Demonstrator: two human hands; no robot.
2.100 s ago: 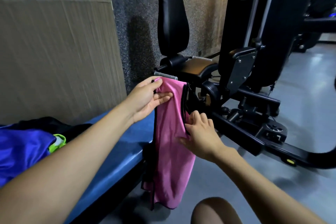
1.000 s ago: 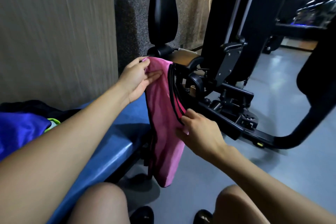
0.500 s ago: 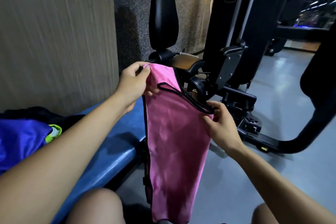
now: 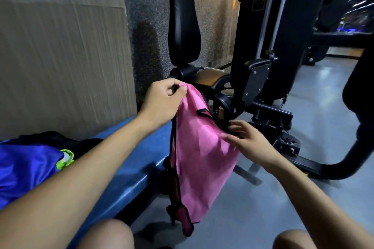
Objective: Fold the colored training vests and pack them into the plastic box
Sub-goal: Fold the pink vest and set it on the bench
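Note:
A pink training vest (image 4: 199,155) with black trim hangs in the air past the end of a blue bench (image 4: 129,166). My left hand (image 4: 162,103) pinches its top corner between thumb and fingers. My right hand (image 4: 245,141) is blurred at the vest's right edge, its fingers spread and touching the cloth and the black trim. A blue vest (image 4: 24,170) with a bit of neon green cloth (image 4: 65,158) lies on the bench at the far left. No plastic box is in view.
A black gym machine (image 4: 261,79) with an upright pad (image 4: 183,16) stands just behind the vest; its curved base bar (image 4: 340,170) runs across the grey floor on the right. A wall is on the left. My knees show at the bottom.
My right hand has let go of the black trim it was gripping and now lies open against the vest's right edge, slightly lower. The left hand still holds the top corner.

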